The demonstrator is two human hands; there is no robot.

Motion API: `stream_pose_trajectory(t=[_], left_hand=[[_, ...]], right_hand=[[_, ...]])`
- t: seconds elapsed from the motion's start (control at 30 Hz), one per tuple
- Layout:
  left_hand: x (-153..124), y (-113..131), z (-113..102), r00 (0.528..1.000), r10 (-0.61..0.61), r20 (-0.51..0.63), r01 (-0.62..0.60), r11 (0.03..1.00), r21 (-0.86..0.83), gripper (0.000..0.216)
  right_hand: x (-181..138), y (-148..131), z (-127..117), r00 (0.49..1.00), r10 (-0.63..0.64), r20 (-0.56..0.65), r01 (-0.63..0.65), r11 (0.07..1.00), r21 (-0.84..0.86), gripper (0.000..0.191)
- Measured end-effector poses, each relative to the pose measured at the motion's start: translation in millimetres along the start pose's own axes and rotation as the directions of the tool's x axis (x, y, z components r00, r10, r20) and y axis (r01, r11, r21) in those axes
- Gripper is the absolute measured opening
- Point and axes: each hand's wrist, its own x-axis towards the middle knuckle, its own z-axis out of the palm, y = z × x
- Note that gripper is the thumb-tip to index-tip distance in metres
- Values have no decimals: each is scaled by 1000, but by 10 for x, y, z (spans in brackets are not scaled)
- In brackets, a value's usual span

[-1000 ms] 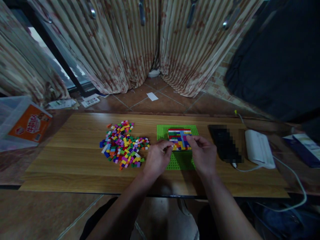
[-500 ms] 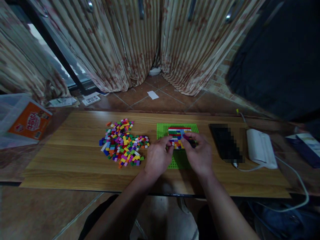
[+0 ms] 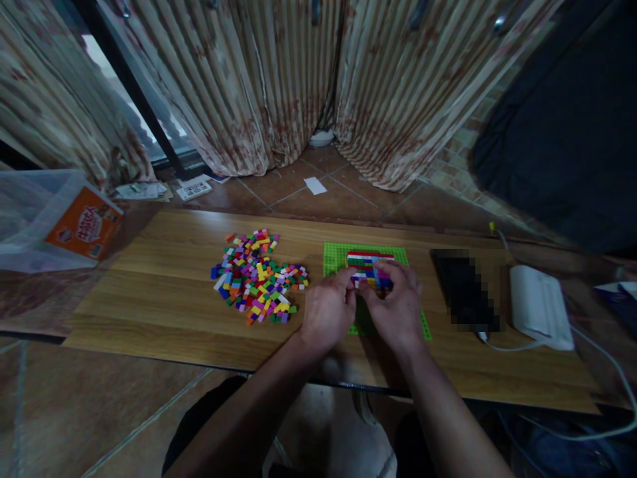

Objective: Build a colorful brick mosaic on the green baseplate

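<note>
From my end of the head camera, I see the layered brick build [image 3: 369, 257] sitting on the green baseplate [image 3: 336, 251], which lies on the table [image 3: 149, 285]. My left hand [image 3: 328, 311] is curled narrow at the build's near left corner; my right hand [image 3: 397, 304] arches over its right side, thumb and fingers drawn in. The fingers cover that near edge, so I can't tell whether either hand grips a small brick. My worry would be uneven pressing: bearing down on one corner could lift bricks off their studs at another. A sideways shove could skew the rows or slide the baseplate, as I see no clamp on it. And if my left hand swung outward, it could scatter the loose bricks [image 3: 259, 279] just beside it.
</note>
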Motion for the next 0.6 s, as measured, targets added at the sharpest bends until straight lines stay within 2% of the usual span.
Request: stream_pose_trajectory(t=[0.43,0.6], left_hand=[[-12,-6,27,1000,-4,13,3,998,64,40],[-6,-8,25,1000,9,20,-11,996,91,44]], right_hand=[[4,1,29,999,18,-31,-17,1000,20,33],[8,-14,25,999,40,-23,-39,999,26,37]])
